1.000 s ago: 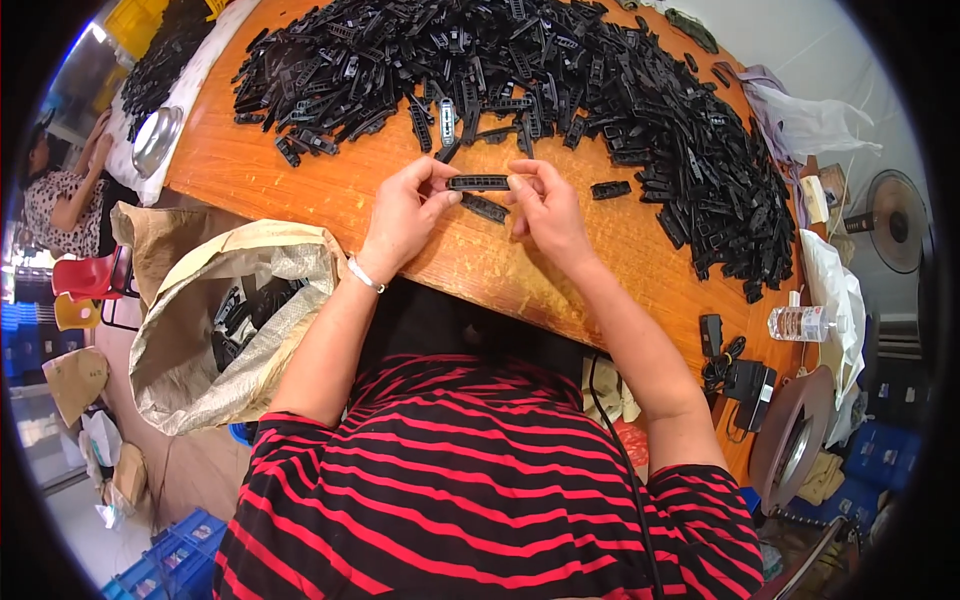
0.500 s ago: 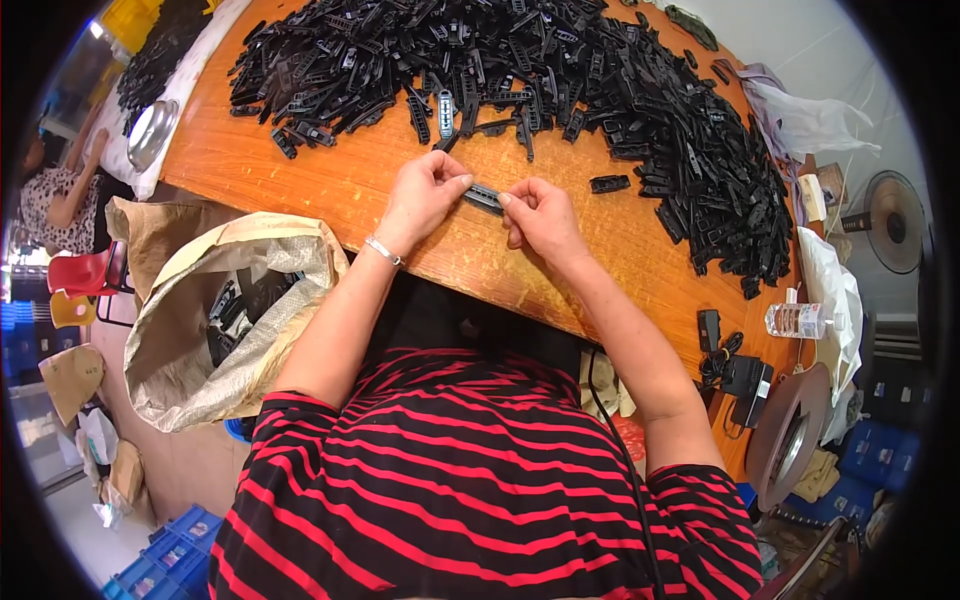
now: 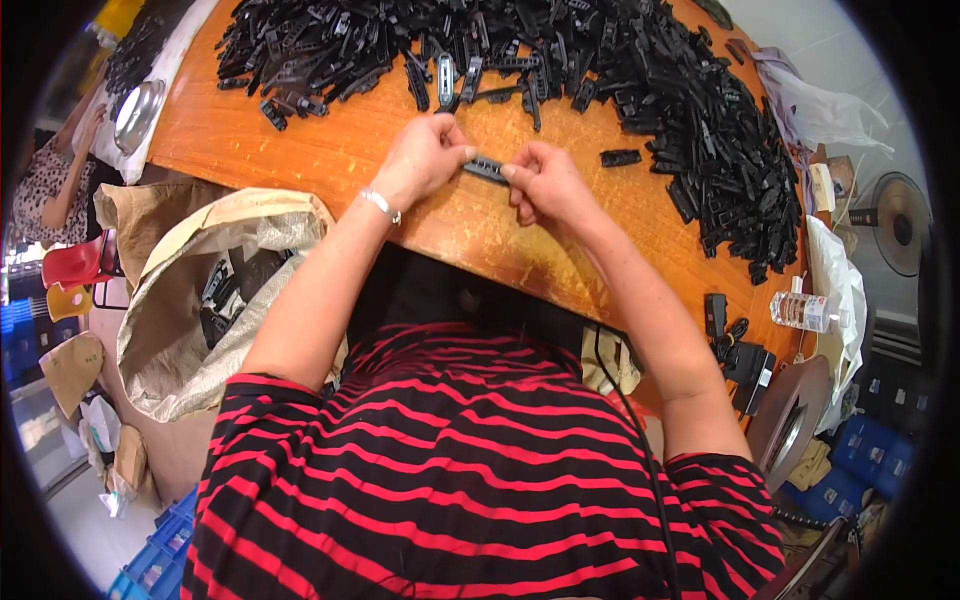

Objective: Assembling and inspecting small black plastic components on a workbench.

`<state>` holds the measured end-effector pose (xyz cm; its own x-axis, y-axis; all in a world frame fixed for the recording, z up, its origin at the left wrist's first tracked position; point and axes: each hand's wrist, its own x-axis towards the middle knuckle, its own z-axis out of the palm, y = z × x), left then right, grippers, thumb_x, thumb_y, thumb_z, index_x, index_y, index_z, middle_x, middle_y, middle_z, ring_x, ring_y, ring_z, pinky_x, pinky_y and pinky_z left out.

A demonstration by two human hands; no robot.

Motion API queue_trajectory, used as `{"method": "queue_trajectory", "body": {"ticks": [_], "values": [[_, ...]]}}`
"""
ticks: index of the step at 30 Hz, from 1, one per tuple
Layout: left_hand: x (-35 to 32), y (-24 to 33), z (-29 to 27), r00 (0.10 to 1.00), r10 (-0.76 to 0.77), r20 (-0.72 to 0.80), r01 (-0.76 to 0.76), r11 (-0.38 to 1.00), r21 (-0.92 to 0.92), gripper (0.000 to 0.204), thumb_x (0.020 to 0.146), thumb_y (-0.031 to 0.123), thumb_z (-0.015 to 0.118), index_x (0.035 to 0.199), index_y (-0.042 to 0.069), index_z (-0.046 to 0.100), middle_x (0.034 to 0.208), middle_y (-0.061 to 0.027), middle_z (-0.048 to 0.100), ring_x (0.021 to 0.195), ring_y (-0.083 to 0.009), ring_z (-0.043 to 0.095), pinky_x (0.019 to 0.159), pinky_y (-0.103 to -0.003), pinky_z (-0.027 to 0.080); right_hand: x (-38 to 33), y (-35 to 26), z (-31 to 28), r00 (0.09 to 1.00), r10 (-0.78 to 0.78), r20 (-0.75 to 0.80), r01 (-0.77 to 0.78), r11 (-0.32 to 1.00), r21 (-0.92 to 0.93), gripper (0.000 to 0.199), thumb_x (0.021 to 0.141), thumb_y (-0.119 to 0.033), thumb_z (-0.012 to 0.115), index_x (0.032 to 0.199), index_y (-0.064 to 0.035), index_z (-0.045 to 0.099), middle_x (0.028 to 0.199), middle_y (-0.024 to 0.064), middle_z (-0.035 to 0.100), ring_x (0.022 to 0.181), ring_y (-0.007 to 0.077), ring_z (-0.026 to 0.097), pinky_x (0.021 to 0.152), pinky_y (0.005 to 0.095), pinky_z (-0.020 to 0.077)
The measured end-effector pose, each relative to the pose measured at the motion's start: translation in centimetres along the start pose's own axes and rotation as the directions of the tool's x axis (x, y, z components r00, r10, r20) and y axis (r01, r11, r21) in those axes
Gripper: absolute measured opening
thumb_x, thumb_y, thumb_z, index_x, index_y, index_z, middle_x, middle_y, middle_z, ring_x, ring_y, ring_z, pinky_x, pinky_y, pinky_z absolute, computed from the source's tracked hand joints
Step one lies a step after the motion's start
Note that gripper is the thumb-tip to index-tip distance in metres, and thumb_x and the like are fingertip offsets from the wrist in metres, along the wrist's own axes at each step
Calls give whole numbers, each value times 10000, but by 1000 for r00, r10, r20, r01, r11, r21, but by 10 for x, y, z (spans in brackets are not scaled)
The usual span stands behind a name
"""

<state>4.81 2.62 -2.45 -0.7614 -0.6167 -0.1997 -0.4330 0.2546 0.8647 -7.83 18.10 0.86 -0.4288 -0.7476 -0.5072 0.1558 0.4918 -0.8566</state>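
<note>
Strip (image 3: pixel 485 169), one: dark, narrow, straight-sided, far longer than wide. Visible face bears a single row of small slots running lengthwise, edged paler than the body. Fingertips cover both ends, so their outline cannot be made out. Condition: in one piece as far as shown. Pose: long axis crosswise, roughly in line with the near edge of the desk (image 3: pixel 300 160), right end tipped slightly toward that edge. Held: left end pinched by the left hand (image 3: pixel 425 160), right end by the right hand (image 3: pixel 550 184). Location: inward from the near edge; contact with the desk top cannot be told.
</note>
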Motion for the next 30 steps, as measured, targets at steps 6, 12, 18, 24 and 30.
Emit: {"method": "queue_trajectory", "body": {"ticks": [6,12,18,24,30], "values": [[-5,25,-1,998,-65,23,61,986,153,210,801,207,756,823,39,631,760,-105,664,742,-246,639,695,-366,501,4,-11,-1,999,48,-11,-49,992,-114,153,971,-131,565,929,-1,496,601,60,579,415,121,504,369,286,445],[-15,21,5,998,-7,-56,22,964,265,206,820,221,721,846,53,605,794,-149,662,813,-334,638,737,-425,492,-3,-13,3,998,42,-43,-49,983,-177,167,956,-131,589,931,-17,470,613,70,597,422,124,525,354,280,419],[-23,3,13,964,199,-179,-138,943,304,241,849,191,707,799,26,540,660,-106,586,605,-224,563,589,-350,460,-9,-11,3,999,-35,-10,32,975,-222,164,920,-92,622,917,-19,474,639,79,602,445,126,539,379,266,411],[-91,11,-22,955,238,-177,-226,970,86,193,813,145,722,794,4,592,676,-75,582,626,-183,552,603,-314,456,-27,19,-16,968,-210,135,222,972,-78,163,917,-148,640,925,-7,558,699,78,643,498,117,576,469,264,477],[-203,16,-158,914,99,-394,26,954,299,102,833,36,657,794,4,568,695,-16,559,658,-92,502,613,-252,429,-22,32,-105,639,-751,-170,217,387,-896,207,797,-119,707,985,-66,638,937,140,636,843,351,640,715,418,524]]}}
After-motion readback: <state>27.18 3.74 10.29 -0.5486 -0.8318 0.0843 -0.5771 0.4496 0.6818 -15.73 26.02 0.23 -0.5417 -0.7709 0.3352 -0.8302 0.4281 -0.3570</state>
